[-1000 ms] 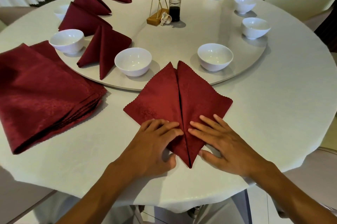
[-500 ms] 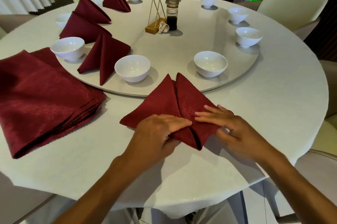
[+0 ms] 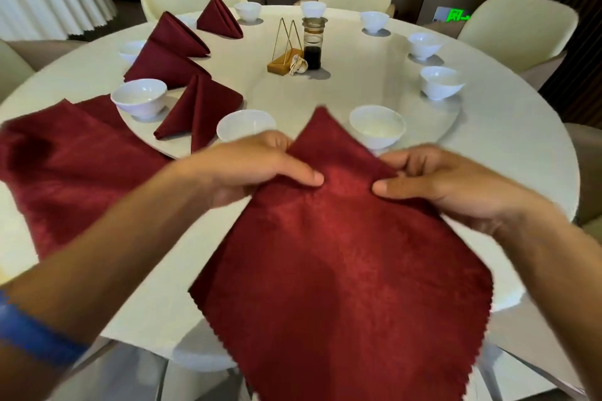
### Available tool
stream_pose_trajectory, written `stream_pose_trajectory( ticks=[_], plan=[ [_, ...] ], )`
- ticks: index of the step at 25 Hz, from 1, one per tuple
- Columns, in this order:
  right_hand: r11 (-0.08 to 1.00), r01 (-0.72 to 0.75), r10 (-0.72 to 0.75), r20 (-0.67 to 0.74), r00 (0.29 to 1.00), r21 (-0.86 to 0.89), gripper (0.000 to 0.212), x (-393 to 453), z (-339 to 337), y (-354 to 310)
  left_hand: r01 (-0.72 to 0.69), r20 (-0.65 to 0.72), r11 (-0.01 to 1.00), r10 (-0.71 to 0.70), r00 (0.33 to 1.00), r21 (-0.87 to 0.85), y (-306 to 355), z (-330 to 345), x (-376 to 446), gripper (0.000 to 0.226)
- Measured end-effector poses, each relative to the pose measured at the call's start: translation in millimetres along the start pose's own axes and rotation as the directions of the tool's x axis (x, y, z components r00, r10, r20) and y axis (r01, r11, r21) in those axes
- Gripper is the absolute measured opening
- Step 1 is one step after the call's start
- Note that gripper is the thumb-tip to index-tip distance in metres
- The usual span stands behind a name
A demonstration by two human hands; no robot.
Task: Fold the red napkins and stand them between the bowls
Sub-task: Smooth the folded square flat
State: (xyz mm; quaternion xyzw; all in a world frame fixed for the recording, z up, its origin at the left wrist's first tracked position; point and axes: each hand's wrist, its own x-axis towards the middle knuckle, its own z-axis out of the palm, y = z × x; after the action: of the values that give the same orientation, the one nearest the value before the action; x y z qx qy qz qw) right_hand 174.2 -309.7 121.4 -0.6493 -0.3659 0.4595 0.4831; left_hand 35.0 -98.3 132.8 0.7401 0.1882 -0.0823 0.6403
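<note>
Your left hand (image 3: 260, 169) and right hand (image 3: 436, 182) each keep a pinching grip on the upper edges of one red napkin (image 3: 342, 254), thumbs on the near face and the other fingers hidden behind the cloth. The napkin hangs lifted off the worktop (image 3: 521, 172), its point up toward the turntable (image 3: 342, 91) and its wide lower part spreading out past the worktop's near edge. The raised cloth stands between you and the gap that separates the two nearest bowls, one (image 3: 246, 125) just beyond your left hand and one (image 3: 378, 126) beyond the napkin's tip; part of each is covered. Four folded napkins stand on the left side of the turntable: the nearest (image 3: 198, 113) between the first bowl and another bowl (image 3: 139, 98), then one (image 3: 166, 66), one (image 3: 177, 33) and the farthest (image 3: 220, 17). Ten white bowls can be counted around the ring, two of them at far left half hidden behind folded napkins. A stack of flat red napkins (image 3: 75, 166) lies on the worktop at your left. At the turntable's centre sit a gold wire holder (image 3: 285, 48) on a wooden base and a dark sauce bottle (image 3: 312, 43). Three cream chairs stand beyond the worktop.
</note>
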Motion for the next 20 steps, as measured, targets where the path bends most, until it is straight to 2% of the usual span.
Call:
stream_pose_trajectory(
  ticks=[3,7,9,11,12,14,18,19,20],
  plan=[
    [0.977,-0.199,0.196,0.046,0.979,0.076,0.03,34.0,-5.3,68.1,0.215,0.112,0.976,-0.213,0.971,-0.008,-56.5,5.6,49.8,0.015],
    [0.949,-0.311,0.31,0.032,0.95,0.053,0.026,58.0,-13.7,96.9,0.331,0.112,0.942,-0.335,0.936,0.056,-80.4,6.5,82.3,0.018],
    [0.962,-0.271,0.272,-0.119,0.955,0.025,0.026,69.1,-11.2,94.8,0.295,0.067,0.953,-0.3,0.952,0.074,-81.5,6.2,88.9,0.013],
    [0.974,-0.214,0.175,-0.352,0.92,-0.075,0.026,85.3,0.9,91.5,0.201,-0.129,0.977,-0.191,0.973,0.073,-82.3,7.2,95.8,0.01],
    [0.966,-0.202,0.115,-0.431,0.895,-0.161,0.026,95.5,7.4,91.9,0.153,-0.235,0.986,-0.136,0.963,0.059,-84.3,8.4,100.2,0.012],
    [0.939,-0.206,0.051,-0.482,0.875,-0.274,0.027,112.9,19.3,93.6,0.082,-0.325,0.997,-0.077,0.943,0.003,-87.4,11.6,105.3,0.013],
    [0.935,-0.207,0.04,-0.493,0.869,-0.289,0.028,127.4,26.5,95.9,0.035,-0.325,0.999,-0.042,0.945,-0.025,-92.4,13.8,109.6,0.017],
    [0.917,-0.204,0.004,-0.501,0.865,-0.344,0.028,124.5,28.4,96.2,0.017,-0.346,1.0,-0.009,0.938,0.021,-94.8,14.5,110.6,0.018],
    [0.865,-0.205,-0.069,-0.514,0.855,-0.457,0.029,119.3,30.6,96.9,-0.011,-0.378,0.985,0.076,0.923,0.172,-98.8,14.6,110.5,0.021]
  ],
)
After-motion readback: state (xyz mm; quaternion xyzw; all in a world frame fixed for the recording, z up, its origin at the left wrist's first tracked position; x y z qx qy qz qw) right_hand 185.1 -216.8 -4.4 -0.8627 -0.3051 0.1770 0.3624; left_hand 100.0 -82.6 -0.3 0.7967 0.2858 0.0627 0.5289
